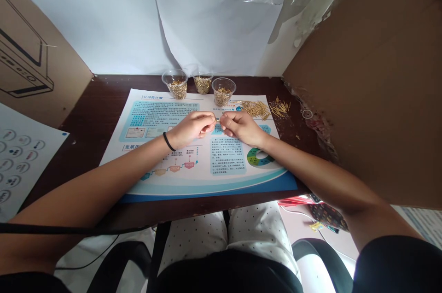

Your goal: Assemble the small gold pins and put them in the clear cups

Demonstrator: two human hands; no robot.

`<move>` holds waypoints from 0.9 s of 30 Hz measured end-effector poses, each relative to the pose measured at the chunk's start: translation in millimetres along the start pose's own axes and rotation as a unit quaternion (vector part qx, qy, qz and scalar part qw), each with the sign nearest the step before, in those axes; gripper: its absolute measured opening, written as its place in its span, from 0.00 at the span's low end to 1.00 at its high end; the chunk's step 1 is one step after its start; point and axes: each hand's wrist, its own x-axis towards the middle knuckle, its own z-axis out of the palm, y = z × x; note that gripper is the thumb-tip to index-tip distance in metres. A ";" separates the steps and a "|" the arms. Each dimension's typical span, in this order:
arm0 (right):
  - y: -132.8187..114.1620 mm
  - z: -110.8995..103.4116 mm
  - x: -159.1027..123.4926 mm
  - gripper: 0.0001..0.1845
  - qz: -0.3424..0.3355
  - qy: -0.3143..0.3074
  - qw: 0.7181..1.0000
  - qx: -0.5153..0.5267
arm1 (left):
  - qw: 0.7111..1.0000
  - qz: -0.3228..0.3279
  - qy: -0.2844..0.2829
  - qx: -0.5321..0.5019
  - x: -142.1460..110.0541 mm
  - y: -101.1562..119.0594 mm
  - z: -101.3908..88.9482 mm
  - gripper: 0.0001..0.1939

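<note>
My left hand (194,128) and my right hand (241,127) meet over the middle of a printed blue and white poster (203,168) on the dark table (100,99). Both hands are closed in a pinch, fingertips almost touching. Between them sits a small gold pin (217,120), held at each end. A black band circles my left wrist. A loose pile of gold pins (256,108) lies just beyond my right hand, with a smaller pile (280,108) further right on the bare wood.
Three clear plastic cups (176,84) (202,82) (223,91) holding gold pins stand at the poster's far edge. Cardboard walls rise on the left (31,53) and right (373,81). White sheeting covers the back. A printed sheet (20,159) lies at the left.
</note>
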 end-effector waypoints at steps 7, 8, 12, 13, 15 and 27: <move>0.9 -0.2 -0.2 0.21 -0.018 -0.002 0.999 -0.029 | 0.999 -0.016 0.000 0.030 -1.1 1.3 -0.4 0.14; 1.6 -0.4 -0.3 0.21 -0.022 0.000 0.999 -0.039 | 0.999 -0.016 -0.001 0.038 -1.2 1.1 -0.9 0.14; 3.1 -0.1 -1.6 0.21 -0.052 0.027 0.992 -0.115 | 0.998 -0.009 -0.006 0.059 -1.3 1.3 -2.3 0.13; 2.8 0.6 -2.3 0.21 -0.063 0.038 0.987 -0.142 | 0.998 -0.007 -0.004 0.066 -1.4 1.7 -2.0 0.13; 1.7 2.9 -3.8 0.20 -0.081 0.065 0.977 -0.187 | 0.997 0.000 0.005 0.082 -1.6 2.3 -0.6 0.13; 3.2 16.5 -3.9 0.22 -0.104 0.142 0.943 -0.281 | 0.989 0.065 0.110 0.076 -3.4 -4.3 13.1 0.14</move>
